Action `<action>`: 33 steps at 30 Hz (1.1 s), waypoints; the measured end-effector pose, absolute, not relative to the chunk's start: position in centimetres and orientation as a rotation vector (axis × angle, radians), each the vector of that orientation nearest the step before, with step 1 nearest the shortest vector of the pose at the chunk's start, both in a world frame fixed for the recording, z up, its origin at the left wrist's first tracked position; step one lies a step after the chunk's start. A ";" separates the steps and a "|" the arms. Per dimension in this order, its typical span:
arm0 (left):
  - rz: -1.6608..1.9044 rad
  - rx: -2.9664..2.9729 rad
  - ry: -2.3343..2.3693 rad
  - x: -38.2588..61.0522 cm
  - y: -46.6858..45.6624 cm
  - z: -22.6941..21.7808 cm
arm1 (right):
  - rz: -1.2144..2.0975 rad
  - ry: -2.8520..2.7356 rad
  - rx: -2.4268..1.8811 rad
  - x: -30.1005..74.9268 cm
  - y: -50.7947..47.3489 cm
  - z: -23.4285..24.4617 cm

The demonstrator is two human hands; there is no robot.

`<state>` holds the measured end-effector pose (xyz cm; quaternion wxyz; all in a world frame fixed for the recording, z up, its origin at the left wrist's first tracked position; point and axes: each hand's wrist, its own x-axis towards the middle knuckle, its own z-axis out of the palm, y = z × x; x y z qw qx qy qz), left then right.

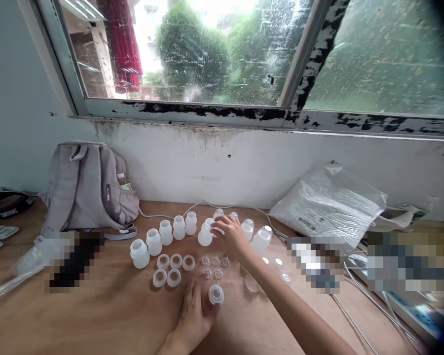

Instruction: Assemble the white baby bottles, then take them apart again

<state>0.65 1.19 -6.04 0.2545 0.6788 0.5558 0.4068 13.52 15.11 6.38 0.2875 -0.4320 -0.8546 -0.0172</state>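
A small translucent white baby bottle [204, 238] leans slightly at the middle of the table, with the fingers of my right hand [231, 234] closed at its neck. Close to the front, my left hand [196, 310] rests on the wood, thumb and fingers around a collar ring with a nipple in it [216, 294]. To the left stand several open bottles [154, 242] in a slanting row. Several loose collar rings [173, 277] lie in front of them. Clear nipples [215, 260] sit between my hands. Beyond my right wrist are several clear domed caps [262, 239], partly hidden by the arm.
Round discs [252, 283] lie right of my right forearm. A grey backpack [85, 187] stands back left, near a clear plastic bag [40, 256]. A silvery packing bag [329, 202] sits back right. Cables [355, 320] and a power strip [410, 310] run along the right.
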 end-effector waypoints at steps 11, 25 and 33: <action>0.815 2.067 1.526 0.7 0.3 -4.5 | -0.467 -2.587 -1.401 9.8 19.0 4.9; 0.919 2.037 1.505 0.8 0.7 -5.5 | -0.289 -2.386 -1.160 10.6 15.7 5.3; 0.930 2.112 1.471 0.7 1.0 -6.3 | 0.417 -2.319 -1.268 15.1 4.5 -2.0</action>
